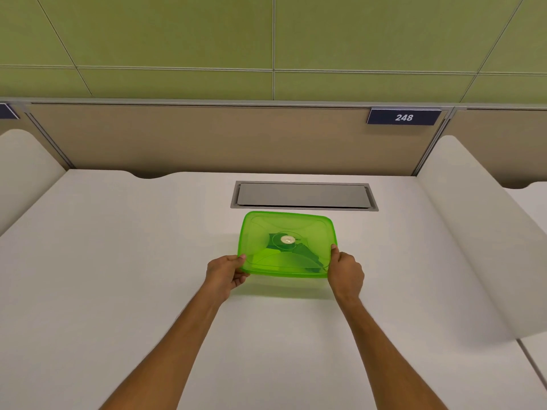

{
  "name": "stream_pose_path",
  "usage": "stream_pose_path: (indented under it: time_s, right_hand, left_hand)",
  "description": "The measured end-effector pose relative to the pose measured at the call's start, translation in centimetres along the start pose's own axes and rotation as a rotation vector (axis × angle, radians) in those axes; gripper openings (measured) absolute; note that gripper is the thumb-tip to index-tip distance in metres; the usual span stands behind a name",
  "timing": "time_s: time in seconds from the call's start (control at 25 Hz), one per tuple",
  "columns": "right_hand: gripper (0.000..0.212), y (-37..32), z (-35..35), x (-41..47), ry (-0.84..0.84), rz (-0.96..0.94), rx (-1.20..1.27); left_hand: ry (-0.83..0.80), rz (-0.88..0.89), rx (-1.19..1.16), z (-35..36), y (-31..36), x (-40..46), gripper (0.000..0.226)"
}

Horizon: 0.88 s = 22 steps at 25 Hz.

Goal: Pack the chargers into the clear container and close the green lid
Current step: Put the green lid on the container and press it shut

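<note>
The white desk (148, 261) is noted as the bearing surface. A grey cable hatch (303, 195) is set flush into it and is taken as the landmark for what follows.

Just in front of the hatch, on the near side, the green lid (296, 226) is seen laid over the clear container (the container's walls are almost wholly hidden beneath it; only a green-tinted shadow is seen along the near edge). Dark shapes, judged to be the chargers (305, 255), are made out through the lid, below its round centre vent (287, 240).

The lid's near-left corner is pinched by the left hand (225, 275), thumb on top and fingers curled beneath. The near-right corner is gripped likewise by the right hand (346, 272), thumb on the rim.

The packing step is judged complete, and closing is the step in hand. Whether the rim is seated cannot be told. Firm downward pressure at the corners and along each edge is called for next.
</note>
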State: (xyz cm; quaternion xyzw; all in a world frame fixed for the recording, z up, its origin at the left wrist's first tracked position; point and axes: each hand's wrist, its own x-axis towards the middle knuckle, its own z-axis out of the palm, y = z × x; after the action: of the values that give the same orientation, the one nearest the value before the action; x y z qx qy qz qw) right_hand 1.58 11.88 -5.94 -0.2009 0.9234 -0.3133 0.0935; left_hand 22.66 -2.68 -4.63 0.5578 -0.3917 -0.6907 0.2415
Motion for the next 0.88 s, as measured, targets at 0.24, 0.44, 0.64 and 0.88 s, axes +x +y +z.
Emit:
stream_pose_path:
  time_s: [0.24,0.44,0.64,0.88]
  right_hand:
    - [0.060,-0.2,-0.8,1.9,-0.081,0.000,-0.113]
    - [0.057,-1.3,-1.7,5.0,-0.148,0.003,-0.008]
    - [0.055,-3.6,-0.7,7.5,-0.248,-0.050,0.106]
    - [0.048,-4.5,1.2,8.7,-0.181,-0.014,0.087]
  left_hand:
    - [0.007,0.041,0.150,-0.5,0.5,0.4,0.025]
    - [-0.065,0.096,0.302,-0.6,3.0,1.9,0.042]
    - [-0.065,0.201,0.321,3.2,6.2,4.6,0.044]
    - [0.101,0.316,0.641,6.1,7.0,7.6,0.038]
